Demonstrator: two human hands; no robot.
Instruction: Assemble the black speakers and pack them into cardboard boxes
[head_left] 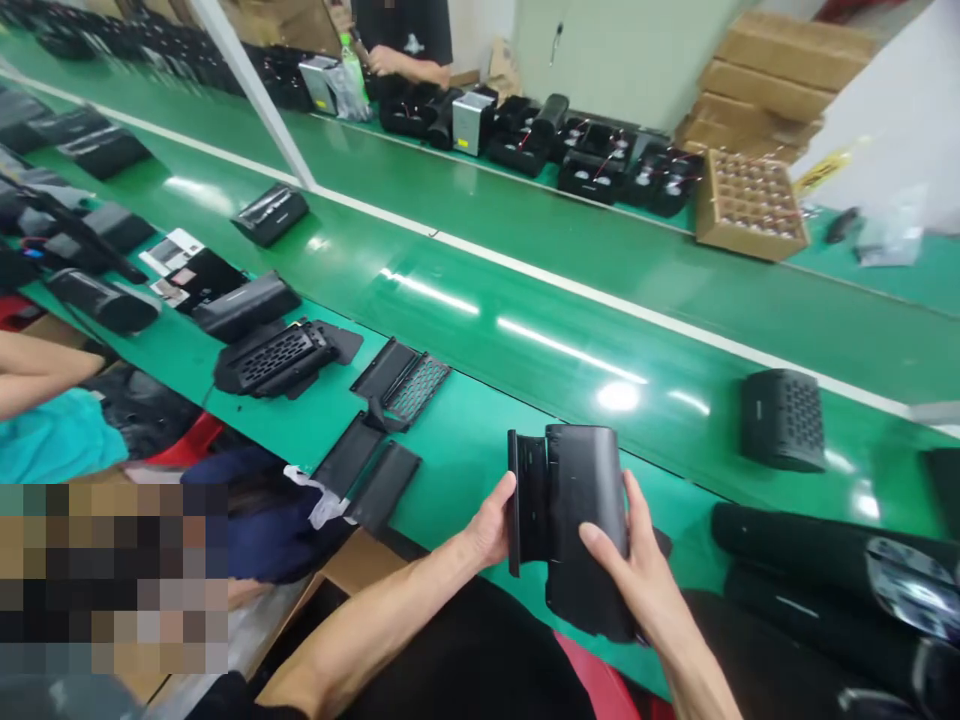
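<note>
My right hand (pixel 637 560) grips a black plastic housing (pixel 585 490) with a rounded, smooth face, thumb on the front and fingers round its right side. My left hand (pixel 491 520) is closed on the left edge of a narrower black plastic panel (pixel 532 500), which has a raised rim. Panel and housing sit side by side, edges close together; I cannot tell whether they are joined. Both are held above the green bench near my body. To the left lie loose black panels (pixel 382 485) and a honeycomb grille piece (pixel 421 388).
A green conveyor belt (pixel 465 260) runs beyond the bench, carrying a black unit with a grille (pixel 782 420) at right. Black cylinders (pixel 825 540) lie at lower right. A divided carton (pixel 750 205) and several speaker shells stand across the belt. Co-workers are at the left and far side.
</note>
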